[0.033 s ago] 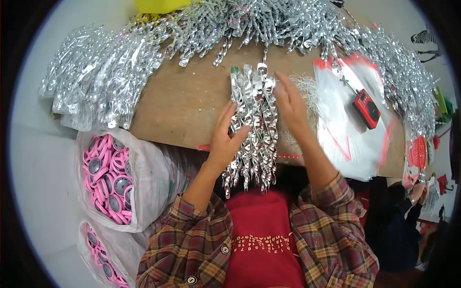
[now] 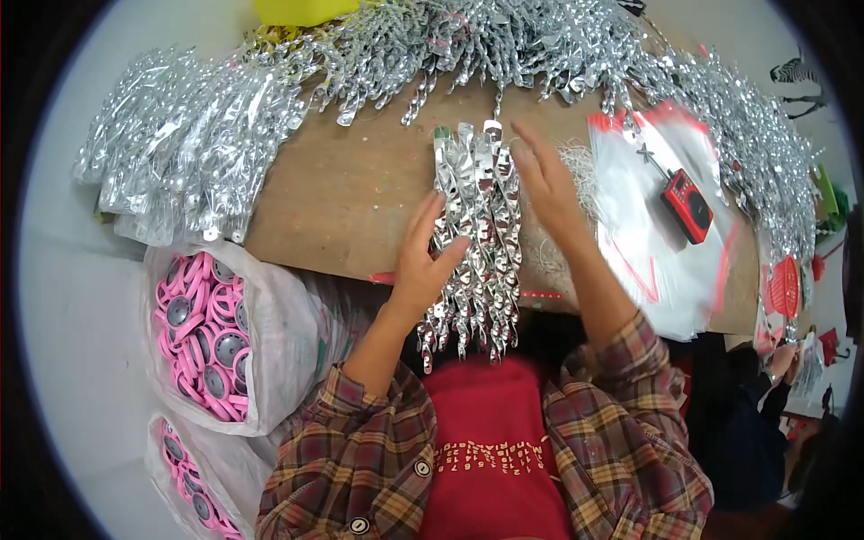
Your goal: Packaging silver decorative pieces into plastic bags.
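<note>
Several shiny silver spiral foil strips [image 2: 468,225] lie side by side on the brown tabletop in front of me, their lower ends hanging past its near edge. My left hand [image 2: 423,256] rests against their left side, fingers stretched and thumb lying over them. To the upper right of the strips is my right hand [image 2: 551,189], open with its fingers extended; whether a fingertip touches the outermost strip I cannot tell. A tangle of white string [image 2: 578,171] is partly hidden behind that hand.
Silver foil spirals [image 2: 504,45] are heaped along the far edge, with bagged ones [image 2: 193,144] at left. Clear plastic bags [image 2: 643,243] and a red radio [image 2: 687,205] lie right. A sack [image 2: 261,396] holds pink-and-grey wheel-like pieces. Another person [image 2: 742,432] works at far right.
My right hand has shifted slightly up, away from me, along the strips' right side. My left hand stays in place.
</note>
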Available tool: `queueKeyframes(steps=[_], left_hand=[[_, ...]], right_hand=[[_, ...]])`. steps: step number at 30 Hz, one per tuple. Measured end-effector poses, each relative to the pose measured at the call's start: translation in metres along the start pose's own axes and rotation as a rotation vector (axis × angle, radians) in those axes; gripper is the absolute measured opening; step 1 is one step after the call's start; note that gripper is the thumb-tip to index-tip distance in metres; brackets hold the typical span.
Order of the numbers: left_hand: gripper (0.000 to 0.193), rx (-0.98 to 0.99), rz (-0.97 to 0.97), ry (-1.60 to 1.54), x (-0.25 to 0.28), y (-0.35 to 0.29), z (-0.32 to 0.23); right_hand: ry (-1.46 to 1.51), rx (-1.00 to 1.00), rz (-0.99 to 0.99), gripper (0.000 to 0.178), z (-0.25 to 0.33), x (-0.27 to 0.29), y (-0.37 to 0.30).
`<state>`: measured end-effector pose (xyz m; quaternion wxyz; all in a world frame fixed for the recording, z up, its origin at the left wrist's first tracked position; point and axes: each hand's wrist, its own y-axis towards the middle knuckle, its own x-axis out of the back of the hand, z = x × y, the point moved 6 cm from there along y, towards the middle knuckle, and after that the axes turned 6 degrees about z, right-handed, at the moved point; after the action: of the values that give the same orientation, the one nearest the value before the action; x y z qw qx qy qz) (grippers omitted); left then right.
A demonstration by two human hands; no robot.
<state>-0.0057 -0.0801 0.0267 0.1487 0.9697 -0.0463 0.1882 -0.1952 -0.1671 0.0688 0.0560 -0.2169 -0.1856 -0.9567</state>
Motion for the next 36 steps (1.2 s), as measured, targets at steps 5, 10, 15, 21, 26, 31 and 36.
queueKeyframes(steps=[5,10,15,21,26,31,36], left_hand=[[0.060,-0.032,-0.006,0.025,0.002,0.006,0.002],[0.057,-0.006,-0.023,-0.026,0.006,0.011,-0.001],[0.057,-0.034,-0.022,0.020,0.010,0.018,0.000],[0.062,0.033,-0.023,-0.071,0.004,0.025,0.014],[0.058,0.068,-0.014,-0.141,0.002,0.026,0.020],[0.058,0.070,-0.016,-0.189,0.000,0.026,0.025],[0.054,0.138,-0.024,-0.258,-0.001,0.022,0.021]], right_hand=[[-0.077,-0.144,0.428,0.055,-0.010,-0.021,0.085],[-0.292,-0.068,0.753,0.063,-0.033,-0.058,0.113],[-0.122,-0.192,0.942,0.060,-0.043,-0.069,0.110],[0.189,-0.409,0.998,0.063,-0.055,-0.065,0.097],[0.234,-0.109,0.846,0.064,-0.025,-0.037,0.084],[0.329,-0.162,0.665,0.063,-0.020,-0.018,0.083],[0.047,-0.037,0.528,0.039,-0.019,-0.038,0.059]])
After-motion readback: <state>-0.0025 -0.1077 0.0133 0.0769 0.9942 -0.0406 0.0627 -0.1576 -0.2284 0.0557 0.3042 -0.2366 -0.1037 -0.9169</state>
